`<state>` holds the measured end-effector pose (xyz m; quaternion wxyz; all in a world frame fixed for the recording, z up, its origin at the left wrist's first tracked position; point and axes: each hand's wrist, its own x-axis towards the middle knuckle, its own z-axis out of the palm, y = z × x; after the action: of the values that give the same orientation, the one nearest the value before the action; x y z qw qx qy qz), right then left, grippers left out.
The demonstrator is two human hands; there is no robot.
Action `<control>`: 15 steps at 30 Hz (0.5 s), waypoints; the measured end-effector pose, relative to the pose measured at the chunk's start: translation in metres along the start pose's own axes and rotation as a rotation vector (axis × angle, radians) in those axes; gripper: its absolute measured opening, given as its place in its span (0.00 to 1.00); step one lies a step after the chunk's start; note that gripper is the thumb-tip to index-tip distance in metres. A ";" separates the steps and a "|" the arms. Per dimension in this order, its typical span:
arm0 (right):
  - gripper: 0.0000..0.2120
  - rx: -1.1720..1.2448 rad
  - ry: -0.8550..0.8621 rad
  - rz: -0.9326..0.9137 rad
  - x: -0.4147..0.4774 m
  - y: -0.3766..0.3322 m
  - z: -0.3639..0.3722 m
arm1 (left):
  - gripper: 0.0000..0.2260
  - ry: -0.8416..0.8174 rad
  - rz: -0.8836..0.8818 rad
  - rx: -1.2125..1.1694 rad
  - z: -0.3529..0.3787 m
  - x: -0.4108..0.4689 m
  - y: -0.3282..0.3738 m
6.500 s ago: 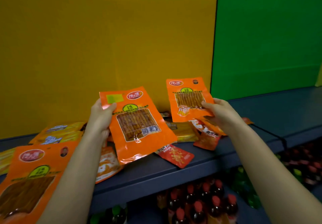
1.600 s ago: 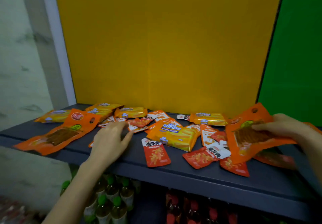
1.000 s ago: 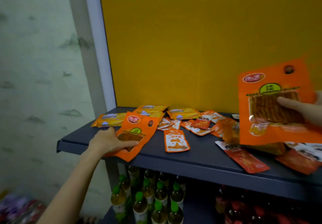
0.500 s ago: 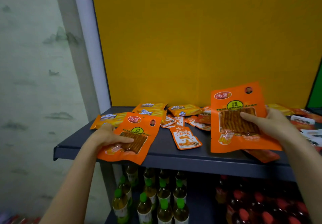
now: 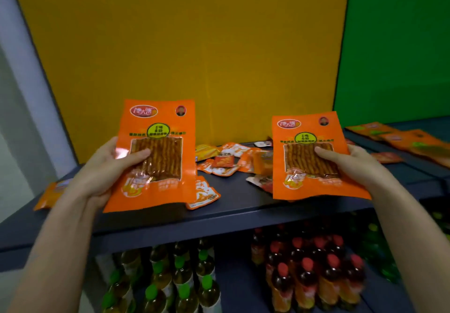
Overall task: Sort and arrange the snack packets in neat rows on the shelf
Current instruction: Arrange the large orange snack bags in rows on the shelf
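Observation:
Two large orange snack packets with clear windows are held upright above the dark shelf (image 5: 233,211). My left hand (image 5: 107,169) grips the left packet (image 5: 158,166) by its left edge, thumb across the window. My right hand (image 5: 350,161) grips the right packet (image 5: 309,173) by its right edge, thumb on the window. Between them lies a loose pile of small red and orange sachets (image 5: 226,164) and a small orange sachet (image 5: 204,194) near the front edge. More orange packets (image 5: 401,139) lie at the far right.
A yellow back panel (image 5: 190,57) and a green panel (image 5: 394,44) stand behind the shelf. A yellow packet (image 5: 52,193) lies at the shelf's left end. Below are green-capped bottles (image 5: 180,281) and red-capped bottles (image 5: 314,269).
My left hand has lifted its orange packet off the shelf and turned it upright. My right hand has kept its packet raised, now level with the left one. The view has shifted right.

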<state>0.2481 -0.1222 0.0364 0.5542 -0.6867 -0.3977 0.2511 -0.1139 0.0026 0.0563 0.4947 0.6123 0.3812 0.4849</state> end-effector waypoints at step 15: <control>0.12 0.250 0.345 0.215 -0.064 0.105 -0.264 | 0.13 -0.504 -0.118 -0.086 0.348 0.018 -0.028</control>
<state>0.4481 -0.3302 -0.0019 0.6646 -0.6840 -0.1876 0.2350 0.2286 -0.0559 0.0189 0.6270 0.6688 0.2598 0.3034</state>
